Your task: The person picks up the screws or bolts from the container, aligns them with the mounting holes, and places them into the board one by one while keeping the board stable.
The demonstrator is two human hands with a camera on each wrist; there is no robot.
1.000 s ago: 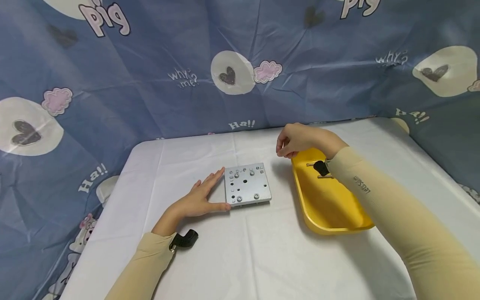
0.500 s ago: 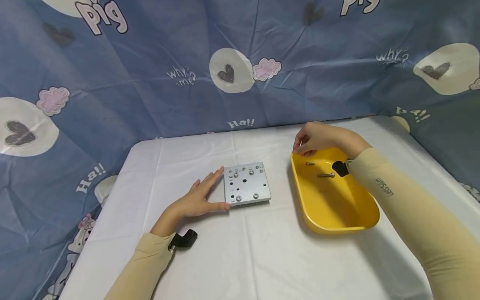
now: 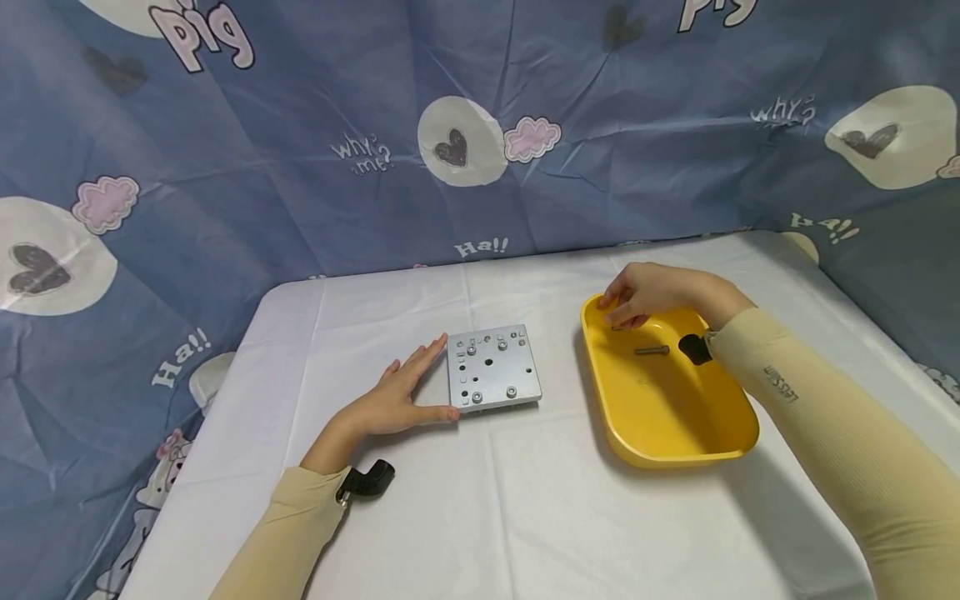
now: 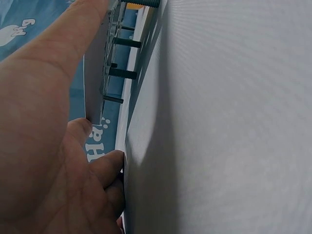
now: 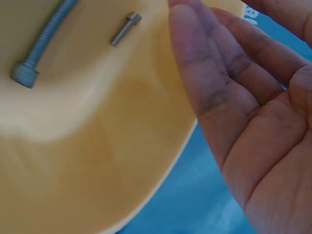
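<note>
From the head view: my left hand (image 3: pixel 390 400) lies flat on the table (image 3: pixel 525 500), fingers straight, thumb and fingertips touching the left edge of the plate (image 3: pixel 493 367) to steady it. My right hand (image 3: pixel 645 293) hovers over the far end of the yellow tray (image 3: pixel 675 450), fingers loosely bent, gripping nothing. I judge I'm at the pick-a-screw step: the short screw (image 3: pixel 619 327) sits just under my fingertips, the long screw (image 3: pixel 651 351) near it, both on the tray floor. The next move calls for a fine thumb-and-forefinger pinch, low into the tray.

Left wrist: my palm and thumb (image 4: pixel 73 44) press along the plate's (image 4: pixel 95 83) side; screws (image 4: pixel 122 73) stick out of it. Nothing is gripped, just a flat brace.

Right wrist: my fingers (image 5: pixel 204 73) are spread and relaxed, palm bare. The short screw (image 5: pixel 126 29) lies just beside my fingertips, apart from them; the long screw (image 5: pixel 41 41) rests further in.
</note>
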